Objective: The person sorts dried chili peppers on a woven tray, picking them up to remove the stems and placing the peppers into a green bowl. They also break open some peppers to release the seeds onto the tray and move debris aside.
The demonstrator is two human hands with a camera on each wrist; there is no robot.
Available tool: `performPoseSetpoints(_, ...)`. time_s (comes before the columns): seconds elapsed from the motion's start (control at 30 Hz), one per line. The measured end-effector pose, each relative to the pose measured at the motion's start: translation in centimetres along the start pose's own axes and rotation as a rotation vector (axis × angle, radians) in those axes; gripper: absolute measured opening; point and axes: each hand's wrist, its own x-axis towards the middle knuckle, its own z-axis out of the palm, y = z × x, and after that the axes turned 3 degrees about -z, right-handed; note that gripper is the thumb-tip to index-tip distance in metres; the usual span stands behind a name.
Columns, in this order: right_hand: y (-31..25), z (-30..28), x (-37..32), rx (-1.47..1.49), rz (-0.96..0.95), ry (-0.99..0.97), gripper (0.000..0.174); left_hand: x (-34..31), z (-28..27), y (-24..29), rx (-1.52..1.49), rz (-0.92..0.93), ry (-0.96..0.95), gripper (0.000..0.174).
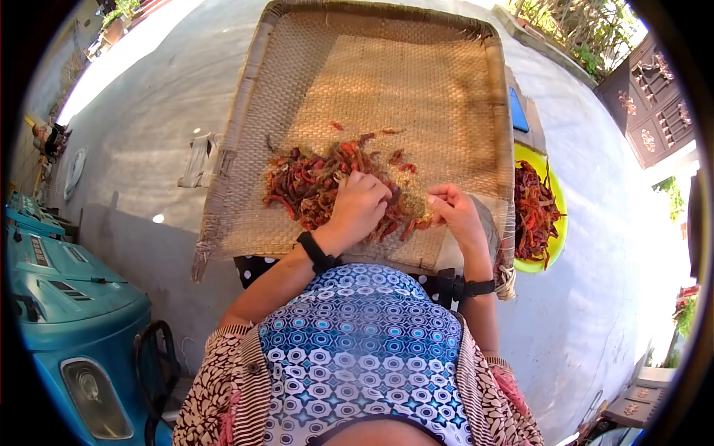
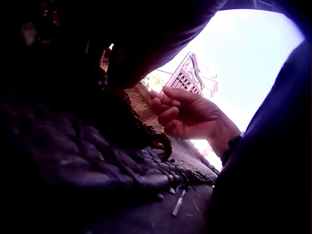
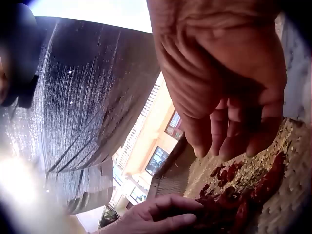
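A heap of dried red chilies point(image 1: 305, 182) lies on a large woven bamboo tray point(image 1: 372, 82). My left hand point(image 1: 361, 201) reaches down onto the heap, its fingertips hidden among the pods; I cannot tell whether they pinch one. In the right wrist view, its thumb and forefinger point into the chilies. To the right, my right hand point(image 1: 455, 214) hovers over the tray with fingers loosely bent and nothing visible in them. Below its fingertips, in the right wrist view, pale yellow seeds point(image 3: 261, 173) are scattered beside a few red pods point(image 3: 270, 180).
Right of the tray stands a yellow basin point(image 1: 559, 241) of dried chilies, with a blue flat object point(image 1: 518, 111) farther back. A teal vehicle point(image 1: 82, 312) is at left. A raised rim point(image 1: 242, 97) borders the tray.
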Motion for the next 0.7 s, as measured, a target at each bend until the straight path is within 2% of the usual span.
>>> performPoseSetpoints(0.1,1.0,3.5,-0.4,-0.741,-0.250,0.082,0.023,-0.1,0.1,-0.1,-0.019,0.004,0.017,0.010)
performPoseSetpoints(0.2,0.4,4.2,-0.4,-0.886,-0.189,0.088,0.022,0.0,0.0,-0.4,-0.019,0.009,0.017,0.011)
performPoseSetpoints(0.3,0.4,4.2,-0.3,-0.958,-0.225,0.101,0.019,0.0,0.1,-0.4,-0.039,0.014,0.023,0.014)
performPoseSetpoints(0.4,0.8,4.0,-0.4,-0.880,-0.332,0.113,0.019,0.1,-0.2,-0.1,-0.066,-0.001,0.033,0.015)
performPoseSetpoints(0.5,1.0,4.1,-0.2,-0.595,-0.109,0.158,0.016,0.1,-0.4,0.1,-0.068,-0.026,0.019,0.015)
performPoseSetpoints(0.6,1.6,3.6,0.1,-0.157,-0.098,0.145,0.014,0.0,-0.4,0.0,-0.080,-0.019,-0.016,0.015)
performPoseSetpoints(0.7,1.1,2.8,-0.3,-0.024,-0.099,0.171,0.014,0.0,-0.6,0.0,-0.090,0.017,-0.070,0.017)
